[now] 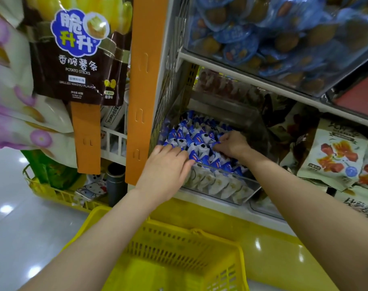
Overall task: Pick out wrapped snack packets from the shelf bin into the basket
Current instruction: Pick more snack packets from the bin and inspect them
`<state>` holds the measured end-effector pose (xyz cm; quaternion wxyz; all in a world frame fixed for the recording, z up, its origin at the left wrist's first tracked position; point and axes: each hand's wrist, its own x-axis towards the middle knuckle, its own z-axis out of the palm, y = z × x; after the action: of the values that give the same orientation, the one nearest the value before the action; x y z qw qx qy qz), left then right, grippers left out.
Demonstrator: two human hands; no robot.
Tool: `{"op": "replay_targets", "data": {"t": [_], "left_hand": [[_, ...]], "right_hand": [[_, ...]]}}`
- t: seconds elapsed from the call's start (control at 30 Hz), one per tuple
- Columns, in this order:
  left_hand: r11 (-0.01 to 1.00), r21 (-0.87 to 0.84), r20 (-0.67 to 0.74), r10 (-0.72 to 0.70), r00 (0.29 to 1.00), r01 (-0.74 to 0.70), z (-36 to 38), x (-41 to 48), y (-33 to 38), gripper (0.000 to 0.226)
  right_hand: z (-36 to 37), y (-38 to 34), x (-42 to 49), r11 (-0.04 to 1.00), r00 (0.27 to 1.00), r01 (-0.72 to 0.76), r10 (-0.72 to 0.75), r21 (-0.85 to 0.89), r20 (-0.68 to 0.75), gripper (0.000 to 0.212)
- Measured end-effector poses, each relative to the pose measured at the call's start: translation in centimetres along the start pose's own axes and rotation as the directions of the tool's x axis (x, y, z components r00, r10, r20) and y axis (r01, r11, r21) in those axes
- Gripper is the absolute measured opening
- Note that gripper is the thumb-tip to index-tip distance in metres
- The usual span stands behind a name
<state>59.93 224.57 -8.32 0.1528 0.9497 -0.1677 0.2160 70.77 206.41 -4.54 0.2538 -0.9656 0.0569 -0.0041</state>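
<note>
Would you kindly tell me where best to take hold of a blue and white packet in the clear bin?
Probably pinch a packet by its upturned end, from above: they stand tightly packed, ends up, and the bin has a front wall that blocks a frontal reach.

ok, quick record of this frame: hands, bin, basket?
left hand: fingers on packets at bin front, grip unclear
right hand: pinches a packet
bin: clear, holds many blue-white packets
basket: yellow, below bin, no packets in visible part
</note>
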Motion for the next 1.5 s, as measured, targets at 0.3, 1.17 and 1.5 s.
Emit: {"op": "replay_targets", "data": {"t": [0.3,1.17,1.5], "left_hand": [[0.920,-0.379,-0.089,-0.139,0.986,0.096,-1.4,-0.5,1.2,0.026],[0.178,-0.846,0.397,-0.418,0.817,0.503,-1.9,-9.3,2.9,0.013],[0.202,-0.792,0.439,-0.467,0.768,0.576,-0.6,-9.3,2.3,0.013]], "right_hand": [[-3.2,-2.3,-5.1,0.857,0.953,0.194,-0.050,0.477,-0.298,0.031],[5.9,0.7,-17.6,0.848,0.918,0.397,-0.366,0.351,-0.152,0.024],[5.9,1.1,-17.9,0.816,0.855,0.504,-0.517,0.284,-0.032,0.011]]}}
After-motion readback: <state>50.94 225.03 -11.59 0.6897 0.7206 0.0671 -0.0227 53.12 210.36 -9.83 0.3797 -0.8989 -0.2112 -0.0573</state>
